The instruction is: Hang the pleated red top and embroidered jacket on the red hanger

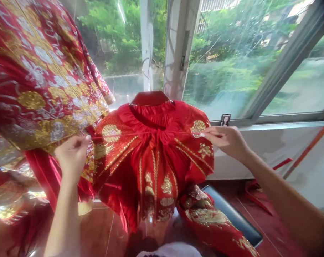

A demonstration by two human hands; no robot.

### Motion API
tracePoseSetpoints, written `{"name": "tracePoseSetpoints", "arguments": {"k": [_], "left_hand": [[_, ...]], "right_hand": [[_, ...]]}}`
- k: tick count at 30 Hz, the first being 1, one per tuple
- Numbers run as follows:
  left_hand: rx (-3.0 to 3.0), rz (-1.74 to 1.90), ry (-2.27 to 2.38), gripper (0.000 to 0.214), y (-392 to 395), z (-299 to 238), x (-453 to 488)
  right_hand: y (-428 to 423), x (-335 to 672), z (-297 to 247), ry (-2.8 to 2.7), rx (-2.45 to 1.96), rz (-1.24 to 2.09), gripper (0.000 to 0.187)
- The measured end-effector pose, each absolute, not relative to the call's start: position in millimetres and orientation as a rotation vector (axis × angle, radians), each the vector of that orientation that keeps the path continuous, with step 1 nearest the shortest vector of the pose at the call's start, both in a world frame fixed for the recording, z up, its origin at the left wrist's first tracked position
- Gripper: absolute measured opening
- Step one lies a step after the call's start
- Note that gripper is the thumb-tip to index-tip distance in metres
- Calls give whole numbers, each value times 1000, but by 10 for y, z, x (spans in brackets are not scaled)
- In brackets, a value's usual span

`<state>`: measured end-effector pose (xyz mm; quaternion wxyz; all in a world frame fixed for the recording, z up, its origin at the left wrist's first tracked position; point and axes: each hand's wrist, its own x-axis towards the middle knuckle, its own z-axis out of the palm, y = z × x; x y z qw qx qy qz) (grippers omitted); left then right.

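A red garment with gold embroidery (165, 184) hangs from a wire hanger (147, 73) in front of me. Across its gathered neckline runs a thin red cord (140, 133), pulled straight between my hands. My left hand (73, 153) pinches the cord at the garment's left shoulder, fingers closed. At the right shoulder, by a round gold patch, my right hand (224, 139) pinches the other end. Below, an embroidered red sleeve (212, 217) trails toward the lower right. Whether the cord is joined to the garment cannot be made out.
A larger red robe with gold and silver embroidery (44, 78) hangs close on the left. Behind are sliding windows (231, 71); a phone (225, 120) leans at the sill. A dark padded bench (238, 217) stands below right, near red strips (260, 200) on the tiled floor.
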<state>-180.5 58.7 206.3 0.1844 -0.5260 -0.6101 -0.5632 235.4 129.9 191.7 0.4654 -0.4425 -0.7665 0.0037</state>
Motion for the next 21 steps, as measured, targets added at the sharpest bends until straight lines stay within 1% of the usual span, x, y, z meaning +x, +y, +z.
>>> {"name": "tracePoseSetpoints", "arguments": {"k": [2,4,7,8,11,13,16,18,21], "left_hand": [[-1359,-1398,-1790,28,638,2010,-1815],[-1234,-1245,-1851,30,680,1943,-1729],[-1211,-1098,-1878,24,730,1829,-1499],[-1199,-1081,-1841,25,750,1783,-1405],[-1210,-1081,-1639,37,852,1622,-1077],[-1365,-1029,-1514,41,959,1521,-849],[-1623,-849,-1436,29,1124,1430,-595],[-1665,-750,-1465,22,1190,1413,-511],[-1663,-689,-1526,26,1215,1396,-462]], "right_hand": [[1433,2408,1861,-1958,-1149,-112,21],[1497,2360,1834,-2071,-1179,-250,21],[1478,2204,1826,-2141,-1150,-459,19],[1456,2147,1823,-2133,-1136,-538,19],[1384,1958,1807,-2036,-1129,-813,18],[1355,1796,1796,-1995,-1068,-953,21],[1361,1509,1784,-2099,-895,-979,31],[1402,1338,1780,-2200,-909,-930,31],[1489,1203,1788,-2312,-1099,-817,27]]}}
